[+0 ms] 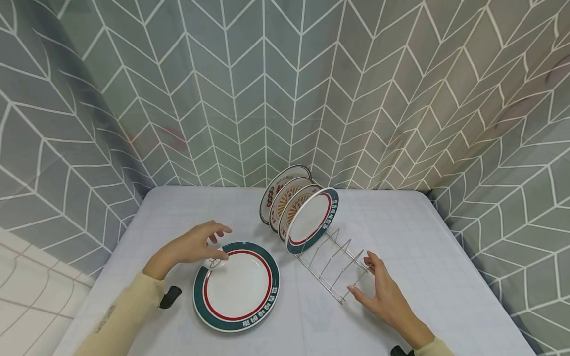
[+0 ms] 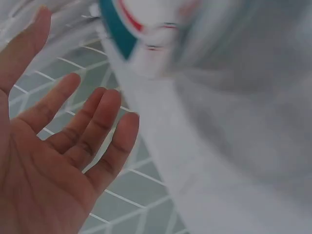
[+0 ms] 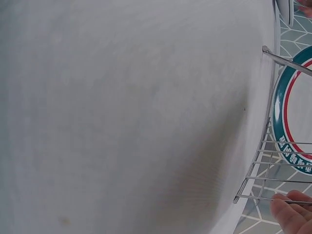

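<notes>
My left hand (image 1: pixel 191 244) hovers at the upper left rim of a white plate (image 1: pixel 238 287) with a dark green border and a red ring, which lies flat on the table. Its fingers are loosely spread, and the palm (image 2: pixel 44 175) holds nothing in the left wrist view. To the right stands a wire dish rack (image 1: pixel 320 280). My right hand (image 1: pixel 385 296) pinches its near right end, with fingertips (image 3: pixel 282 207) on the end wire. A green-rimmed plate (image 1: pixel 311 217) leans upright in the rack, before several brown-patterned plates (image 1: pixel 291 198) standing behind it.
A white cloth covers the table (image 1: pixel 383 212). Grey curtains (image 1: pixel 276 99) with white chevron lines hang behind and along the sides. The rack's near slots hold no plates.
</notes>
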Available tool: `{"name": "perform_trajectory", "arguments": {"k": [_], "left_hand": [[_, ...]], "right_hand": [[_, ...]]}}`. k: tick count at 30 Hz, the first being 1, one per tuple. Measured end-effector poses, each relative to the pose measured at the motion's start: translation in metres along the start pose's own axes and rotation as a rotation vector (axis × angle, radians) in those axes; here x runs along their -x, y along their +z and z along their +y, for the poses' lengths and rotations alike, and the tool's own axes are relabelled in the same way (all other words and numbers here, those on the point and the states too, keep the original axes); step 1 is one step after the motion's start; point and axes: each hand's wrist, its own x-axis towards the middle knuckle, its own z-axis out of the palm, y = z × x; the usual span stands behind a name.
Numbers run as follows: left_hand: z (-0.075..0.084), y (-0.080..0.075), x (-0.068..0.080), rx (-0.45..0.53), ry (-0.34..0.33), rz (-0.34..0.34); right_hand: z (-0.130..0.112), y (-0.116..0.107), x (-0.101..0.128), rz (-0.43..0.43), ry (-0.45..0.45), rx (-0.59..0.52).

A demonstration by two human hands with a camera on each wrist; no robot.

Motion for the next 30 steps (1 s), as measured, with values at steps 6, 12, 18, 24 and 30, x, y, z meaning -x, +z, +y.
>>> {"name": "perform_trajectory", "arguments": {"k": [6, 12, 18, 24, 30], "left_hand": [[-0.024, 0.016, 0.009, 0.064, -0.033, -0.010], [-0.037, 0.028, 0.014, 0.096, -0.077, -0.066], [-0.039, 0.032, 0.019, 0.112, -0.074, -0.045], [-0.043, 0.036, 0.018, 0.107, -0.063, -0.007], [-0.047, 0.038, 0.017, 0.110, -0.049, 0.014]], "right_hand": [[0.001, -0.001, 0.000, 0.000, -0.002, -0.003], [0.001, 0.000, 0.000, 0.021, -0.028, 0.003], [0.002, 0.001, 0.001, 0.032, -0.042, 0.013], [0.003, 0.001, 0.002, 0.047, -0.055, 0.007], [0.002, 0.000, 0.002, 0.047, -0.056, 0.004]]}}
